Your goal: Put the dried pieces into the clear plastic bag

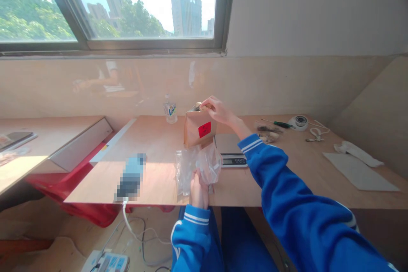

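Head camera: my right hand (218,110) reaches over the worktop (153,170), fingers pinched on the top edge of a brown paper bag (199,129) with a red label. My left hand (199,189), nearer me, grips a clear plastic bag (208,163). A digital scale (231,148) sits just below my right wrist.

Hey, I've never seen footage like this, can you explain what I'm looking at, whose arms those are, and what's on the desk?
This is one picture from a camera worn on a person's head, looking down at their own arms in blue sleeves. The right hand reaches to the top of a brown paper bag with a red label. The left hand holds a clear plastic bag at the near edge of the wooden desk. Also there: a small digital scale, a water bottle and a green-handled screwdriver.
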The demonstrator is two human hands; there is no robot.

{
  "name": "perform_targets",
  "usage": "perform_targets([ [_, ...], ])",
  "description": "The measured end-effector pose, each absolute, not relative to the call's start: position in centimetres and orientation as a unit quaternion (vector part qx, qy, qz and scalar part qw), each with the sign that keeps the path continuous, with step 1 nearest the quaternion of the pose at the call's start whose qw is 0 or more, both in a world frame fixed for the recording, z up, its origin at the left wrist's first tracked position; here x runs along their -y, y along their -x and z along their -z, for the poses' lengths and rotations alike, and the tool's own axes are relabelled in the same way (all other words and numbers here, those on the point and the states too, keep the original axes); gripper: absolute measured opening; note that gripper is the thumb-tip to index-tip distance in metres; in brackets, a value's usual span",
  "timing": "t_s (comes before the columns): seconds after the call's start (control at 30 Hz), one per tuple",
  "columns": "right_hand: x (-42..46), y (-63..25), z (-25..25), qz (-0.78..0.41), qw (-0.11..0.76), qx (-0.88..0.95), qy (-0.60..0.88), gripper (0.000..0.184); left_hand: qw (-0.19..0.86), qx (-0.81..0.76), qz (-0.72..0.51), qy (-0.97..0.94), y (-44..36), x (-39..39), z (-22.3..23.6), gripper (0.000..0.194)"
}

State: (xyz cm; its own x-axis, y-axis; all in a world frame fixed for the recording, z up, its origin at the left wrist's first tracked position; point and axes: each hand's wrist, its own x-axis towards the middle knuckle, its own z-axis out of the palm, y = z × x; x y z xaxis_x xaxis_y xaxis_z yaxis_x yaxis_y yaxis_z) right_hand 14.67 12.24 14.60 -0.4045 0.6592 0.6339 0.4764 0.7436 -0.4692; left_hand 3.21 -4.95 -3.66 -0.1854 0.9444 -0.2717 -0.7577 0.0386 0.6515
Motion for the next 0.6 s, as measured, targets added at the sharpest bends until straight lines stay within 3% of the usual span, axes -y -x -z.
perform_targets([
  [0.2,-13.4,-14.3,-14.4,-0.089,0.443,0.810,0.374,0.040,0.635,-0.350,-0.679,-0.118,-3.1,5.0,3.4,0.009],
  [0.37,-12.9,-13.6,-13.3,-0.024,0.439,0.795,0.418,0.028,0.637,-0.354,-0.676,-0.110,-3.1,5.1,3.0,0.010],
  [0.6,-10.8,-13.9,-13.0,-0.044,0.361,0.824,0.434,0.043,0.617,-0.359,-0.687,-0.135,-3.3,5.1,3.1,0.023],
])
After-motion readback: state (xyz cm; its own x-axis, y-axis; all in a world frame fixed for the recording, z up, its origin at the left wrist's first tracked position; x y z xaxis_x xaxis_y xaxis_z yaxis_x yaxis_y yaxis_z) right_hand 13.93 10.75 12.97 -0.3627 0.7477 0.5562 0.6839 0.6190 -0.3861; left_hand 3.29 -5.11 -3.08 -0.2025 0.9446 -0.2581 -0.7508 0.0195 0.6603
